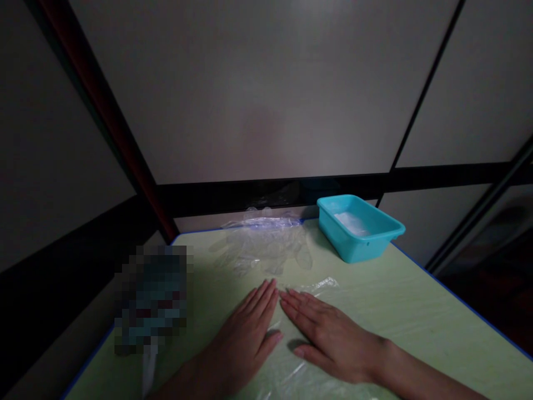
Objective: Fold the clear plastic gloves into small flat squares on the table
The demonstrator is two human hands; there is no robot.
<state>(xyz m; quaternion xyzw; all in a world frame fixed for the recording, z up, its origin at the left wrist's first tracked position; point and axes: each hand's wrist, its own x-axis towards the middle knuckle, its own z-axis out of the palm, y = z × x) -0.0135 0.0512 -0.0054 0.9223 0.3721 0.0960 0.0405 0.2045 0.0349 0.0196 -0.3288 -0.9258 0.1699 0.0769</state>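
My left hand [245, 336] lies flat, palm down, its fingers stretched out on a thin clear plastic sheet [300, 378] on the pale green table [433, 322]. Opposite it, my right hand [328, 333] rests palm down on the same plastic, fingers extended, its tips close to those of my left hand. Both thumbs are spread from the fingers. Beyond my hands lies a pile of clear plastic gloves [266, 244] near the table's back edge. Parts of the sheet are hidden under my hands.
A turquoise basket [364, 247] with something white inside stands at the back right corner. A blurred-out package [154, 300] lies at the left, with a white strip [149, 366] below it. Panelled doors [270, 100] rise behind the blue-edged table.
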